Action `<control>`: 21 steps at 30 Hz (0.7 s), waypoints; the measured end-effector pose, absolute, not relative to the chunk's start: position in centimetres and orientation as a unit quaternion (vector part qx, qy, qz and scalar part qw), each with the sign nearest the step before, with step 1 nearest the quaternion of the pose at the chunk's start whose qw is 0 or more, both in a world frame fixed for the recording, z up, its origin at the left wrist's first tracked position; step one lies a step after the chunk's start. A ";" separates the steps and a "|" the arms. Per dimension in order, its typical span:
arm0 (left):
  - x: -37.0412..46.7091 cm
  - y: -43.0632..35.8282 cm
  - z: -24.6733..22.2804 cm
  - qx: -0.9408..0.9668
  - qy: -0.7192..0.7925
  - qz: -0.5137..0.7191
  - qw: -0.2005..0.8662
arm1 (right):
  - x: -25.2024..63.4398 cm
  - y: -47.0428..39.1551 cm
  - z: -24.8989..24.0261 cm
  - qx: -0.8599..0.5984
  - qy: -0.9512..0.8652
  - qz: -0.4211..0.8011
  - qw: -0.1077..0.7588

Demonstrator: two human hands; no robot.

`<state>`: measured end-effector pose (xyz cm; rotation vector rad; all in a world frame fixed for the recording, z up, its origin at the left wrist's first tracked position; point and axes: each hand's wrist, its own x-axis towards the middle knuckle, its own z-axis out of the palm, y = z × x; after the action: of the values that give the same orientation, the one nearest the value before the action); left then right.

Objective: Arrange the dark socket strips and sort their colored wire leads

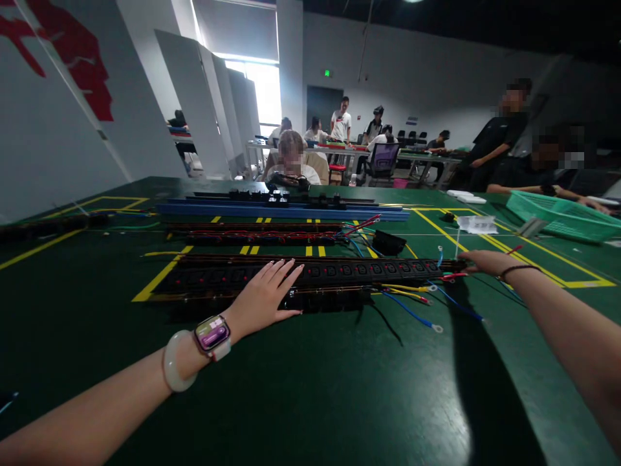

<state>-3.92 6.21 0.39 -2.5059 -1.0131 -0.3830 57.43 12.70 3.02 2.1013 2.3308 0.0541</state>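
Observation:
A long black power strip (359,271) with a row of sockets lies across the table. My left hand (266,289) rests flat over its middle, fingers stretched, thumb at the near side. At the strip's right end, my right hand (485,263) has its fingers closed together; what they pinch is too small to make out. A thin white strip (457,243) stands upright beside those fingertips. Yellow wires (407,288) and blue wires (412,312) with ring terminals trail from the right end. Along the near side runs another dark strip (334,299), partly behind my left hand.
Farther back lie a strip with red wires (252,234), blue rails (213,210) and a black part (388,243). A green basket (567,217) and white pieces (477,224) are at the right. Yellow tape (589,283) marks the green table (339,395). People sit and stand beyond.

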 end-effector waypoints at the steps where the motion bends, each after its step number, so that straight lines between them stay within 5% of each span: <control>1: -3.9 6.2 0.4 -0.899 -0.362 -0.136 0.206 | 57.5 12.8 3.0 0.666 0.745 0.003 0.012; 21: -8.1 10.0 1.2 -0.896 -0.386 -0.093 0.201 | 51.1 16.6 1.4 0.541 0.840 0.027 0.018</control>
<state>-8.10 9.98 1.21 -2.5034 -1.0775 -0.2608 51.05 16.64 1.42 1.6805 2.6098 0.0837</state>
